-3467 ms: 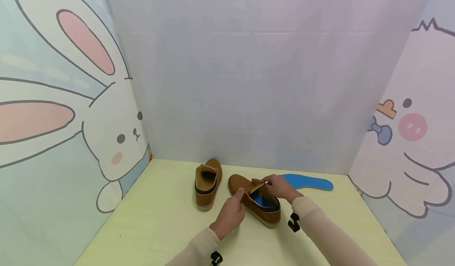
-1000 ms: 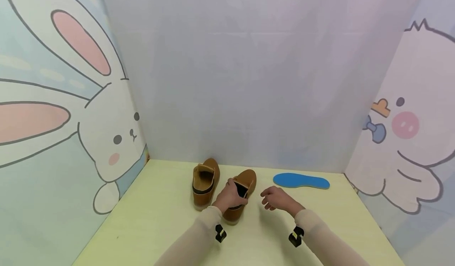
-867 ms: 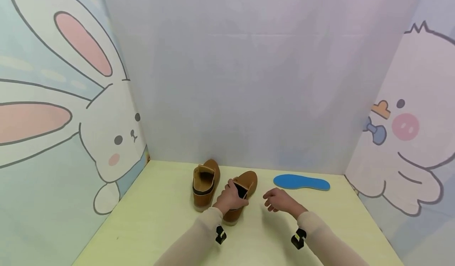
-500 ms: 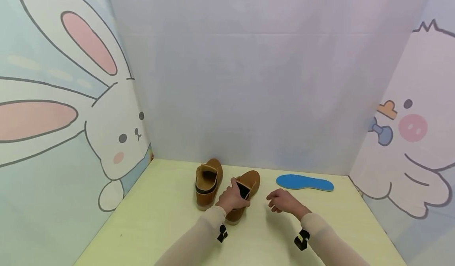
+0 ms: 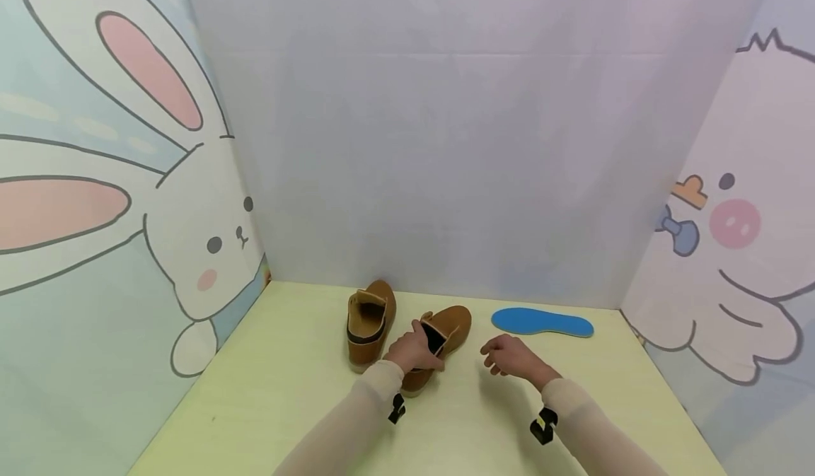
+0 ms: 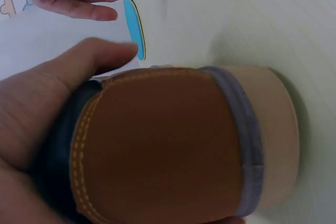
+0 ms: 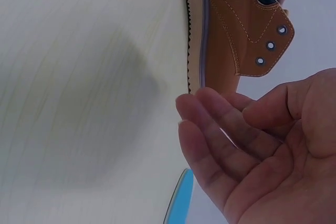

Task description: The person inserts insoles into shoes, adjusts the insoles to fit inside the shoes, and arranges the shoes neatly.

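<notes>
A brown lace-up shoe [image 5: 457, 322] stands on the table, its toe pointing back and to the right. My left hand [image 5: 410, 352] grips it from above around the ankle opening, the thumb on its right side. In the left wrist view the stitched brown heel [image 6: 163, 140] fills the middle. My right hand [image 5: 514, 357] hovers to the right of this shoe, fingers loosely bent, holding nothing. Eyelets show on the shoe's side flap [image 7: 265, 43] in the right wrist view. Its inside is mostly covered by my left hand.
The matching brown shoe [image 5: 364, 352] stands just left, toe toward the back wall. A blue insole [image 5: 541, 322] lies flat at the back right of the pale table [image 5: 267, 391]. Printed cartoon side walls and a grey back wall [image 5: 414, 143] enclose the table.
The gripped shoe has turned from toe back-left to toe back-right, swinging slightly further in the last second. My right hand has let go of it and moved right; my left has shifted onto the opening.
</notes>
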Tool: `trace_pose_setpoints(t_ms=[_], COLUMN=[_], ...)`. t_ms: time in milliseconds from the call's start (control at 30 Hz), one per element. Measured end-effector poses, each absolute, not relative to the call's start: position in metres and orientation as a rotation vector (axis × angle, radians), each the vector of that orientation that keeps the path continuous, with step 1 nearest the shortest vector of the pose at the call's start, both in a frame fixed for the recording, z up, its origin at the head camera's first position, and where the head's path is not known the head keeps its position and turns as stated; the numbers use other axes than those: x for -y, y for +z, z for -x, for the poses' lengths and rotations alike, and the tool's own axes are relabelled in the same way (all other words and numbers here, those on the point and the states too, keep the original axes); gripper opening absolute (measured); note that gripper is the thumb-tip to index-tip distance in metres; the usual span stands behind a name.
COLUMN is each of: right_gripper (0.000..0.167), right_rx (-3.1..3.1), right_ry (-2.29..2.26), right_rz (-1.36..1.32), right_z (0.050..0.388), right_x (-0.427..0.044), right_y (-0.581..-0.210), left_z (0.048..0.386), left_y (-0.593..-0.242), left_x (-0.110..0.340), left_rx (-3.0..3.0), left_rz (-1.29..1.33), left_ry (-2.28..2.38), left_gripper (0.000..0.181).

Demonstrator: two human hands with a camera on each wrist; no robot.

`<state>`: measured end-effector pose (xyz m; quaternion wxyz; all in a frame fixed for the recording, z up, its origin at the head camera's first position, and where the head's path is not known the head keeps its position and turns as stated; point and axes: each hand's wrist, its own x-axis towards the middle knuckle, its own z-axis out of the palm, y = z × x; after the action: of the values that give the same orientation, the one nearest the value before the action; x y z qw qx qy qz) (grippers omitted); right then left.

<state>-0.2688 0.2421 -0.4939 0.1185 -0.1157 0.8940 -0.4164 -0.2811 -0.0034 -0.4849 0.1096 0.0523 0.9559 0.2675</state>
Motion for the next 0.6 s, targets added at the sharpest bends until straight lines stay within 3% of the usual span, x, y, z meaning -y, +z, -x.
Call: trace_pose_setpoints(t_ms=[367, 600], right_gripper=[0.031, 0.03], right_rx=[-2.619, -2.638], right_ry=[-1.227, -1.224], right_rz=[0.37, 0.328], right_z=[0.268, 0.266], right_x=[-0.245, -0.246], right_y=[-0.494, -0.494], left_z=[0.281, 0.275], left_y=[-0.495, -0.5], left_x=[-0.001, -0.004], left_rx=[-2.93, -3.041], left_rz=[-0.139, -0.176], left_ry=[0.768, 0.626], left_gripper=[0.102, 0.113])
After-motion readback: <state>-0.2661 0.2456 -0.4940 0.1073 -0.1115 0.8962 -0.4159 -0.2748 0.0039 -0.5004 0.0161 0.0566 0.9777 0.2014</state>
